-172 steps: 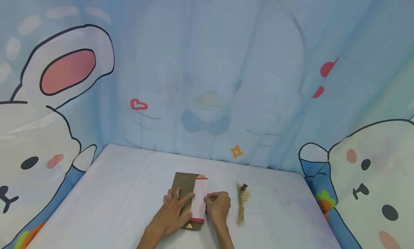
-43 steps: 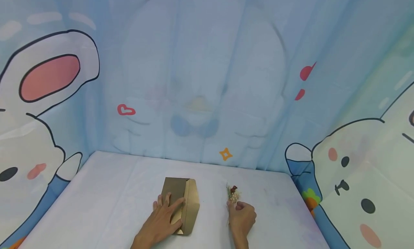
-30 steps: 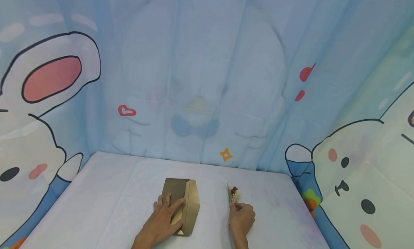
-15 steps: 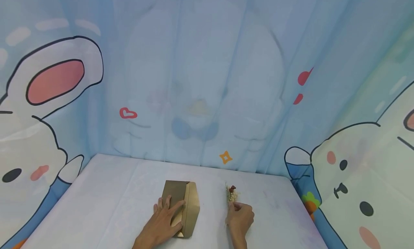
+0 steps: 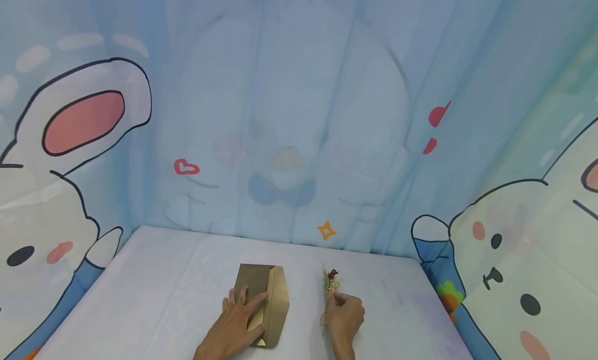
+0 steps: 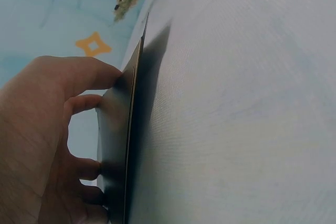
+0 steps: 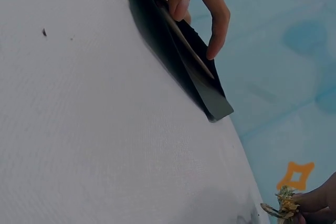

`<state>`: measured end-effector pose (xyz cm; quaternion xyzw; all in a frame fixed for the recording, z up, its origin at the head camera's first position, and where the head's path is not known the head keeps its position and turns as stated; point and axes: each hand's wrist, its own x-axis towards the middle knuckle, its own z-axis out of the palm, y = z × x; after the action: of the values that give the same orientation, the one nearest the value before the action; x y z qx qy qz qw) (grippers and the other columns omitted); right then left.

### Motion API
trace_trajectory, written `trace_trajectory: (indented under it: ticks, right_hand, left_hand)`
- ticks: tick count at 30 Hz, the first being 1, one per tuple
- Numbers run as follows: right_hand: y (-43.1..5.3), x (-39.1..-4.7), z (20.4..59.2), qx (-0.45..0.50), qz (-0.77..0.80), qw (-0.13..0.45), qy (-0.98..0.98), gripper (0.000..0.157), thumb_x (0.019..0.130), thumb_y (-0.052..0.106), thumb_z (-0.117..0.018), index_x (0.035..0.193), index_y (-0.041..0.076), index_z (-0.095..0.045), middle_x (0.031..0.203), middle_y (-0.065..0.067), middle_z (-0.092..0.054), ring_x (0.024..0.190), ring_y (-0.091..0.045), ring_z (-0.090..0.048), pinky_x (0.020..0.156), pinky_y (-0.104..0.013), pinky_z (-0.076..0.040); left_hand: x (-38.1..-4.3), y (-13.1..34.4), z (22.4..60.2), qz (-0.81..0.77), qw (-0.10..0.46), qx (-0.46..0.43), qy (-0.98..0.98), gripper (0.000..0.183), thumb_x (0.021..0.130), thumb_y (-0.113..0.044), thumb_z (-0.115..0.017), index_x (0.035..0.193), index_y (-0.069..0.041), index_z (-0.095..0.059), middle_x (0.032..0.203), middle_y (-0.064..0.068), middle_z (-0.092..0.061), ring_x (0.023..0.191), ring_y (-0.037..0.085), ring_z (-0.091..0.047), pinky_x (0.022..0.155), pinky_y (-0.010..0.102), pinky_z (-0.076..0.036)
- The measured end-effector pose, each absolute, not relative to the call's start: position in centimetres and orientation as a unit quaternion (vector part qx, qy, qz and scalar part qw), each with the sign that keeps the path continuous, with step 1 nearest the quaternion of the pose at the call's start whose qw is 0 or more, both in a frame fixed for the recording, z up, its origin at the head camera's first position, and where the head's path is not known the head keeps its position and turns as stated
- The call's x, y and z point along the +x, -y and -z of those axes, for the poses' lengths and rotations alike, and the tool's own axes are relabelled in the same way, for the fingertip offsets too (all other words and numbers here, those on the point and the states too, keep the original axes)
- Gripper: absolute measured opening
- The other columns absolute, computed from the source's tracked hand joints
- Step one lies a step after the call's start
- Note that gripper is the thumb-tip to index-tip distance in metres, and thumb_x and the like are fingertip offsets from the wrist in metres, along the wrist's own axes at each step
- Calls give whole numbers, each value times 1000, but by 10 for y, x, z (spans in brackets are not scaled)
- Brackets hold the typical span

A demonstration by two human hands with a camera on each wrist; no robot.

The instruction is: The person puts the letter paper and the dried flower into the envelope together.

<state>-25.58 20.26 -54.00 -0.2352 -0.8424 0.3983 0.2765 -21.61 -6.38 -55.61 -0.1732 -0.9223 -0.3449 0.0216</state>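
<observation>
A gold envelope [image 5: 254, 278] lies on the table with its flap [image 5: 279, 303] folded out to the right. My left hand [image 5: 233, 323] rests on it with spread fingers, thumb near the lower end. In the right wrist view the envelope's mouth [image 7: 199, 80] gapes a little, and a pale edge shows inside. My right hand [image 5: 344, 316] pinches a small bunch of dried flowers [image 5: 332, 281] between thumb and forefinger, right of the envelope. The bunch has a dark red bloom, cream blossoms and thin stems, partly hidden by the hand.
White cloth covers the table [image 5: 187, 277]. Behind it and at both sides hangs a blue curtain [image 5: 289, 116] printed with cartoon rabbits. A small dark speck [image 7: 44, 32] lies on the cloth.
Earlier a pink card with red edges lay over the envelope under both hands; it no longer shows. My right hand has moved to the dried flowers, now shifted slightly left. Left hand stays.
</observation>
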Motion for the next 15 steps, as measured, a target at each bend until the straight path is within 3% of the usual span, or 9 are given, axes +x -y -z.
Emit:
trace_trajectory:
  ticks: [7, 15]
  right_hand:
    - [-198, -256, 536, -223, -404, 279, 842, 12, 83, 8, -78, 87, -3, -79, 74, -18, -75, 58, -19, -66, 58, -35, -52]
    - [-193, -252, 532, -216, -404, 285, 842, 11, 82, 8, -79, 85, -2, -79, 72, -16, -75, 54, -16, -63, 53, -28, -48]
  left_hand:
    - [-217, 64, 558, 338, 33, -177, 924, 61, 96, -51, -57, 152, -32, -44, 158, 35, -30, 144, 67, -15, 115, 77, -18]
    - [-215, 64, 556, 333, 31, -177, 926, 61, 96, -51, -57, 152, -31, -44, 158, 35, -31, 143, 68, -16, 114, 77, -19]
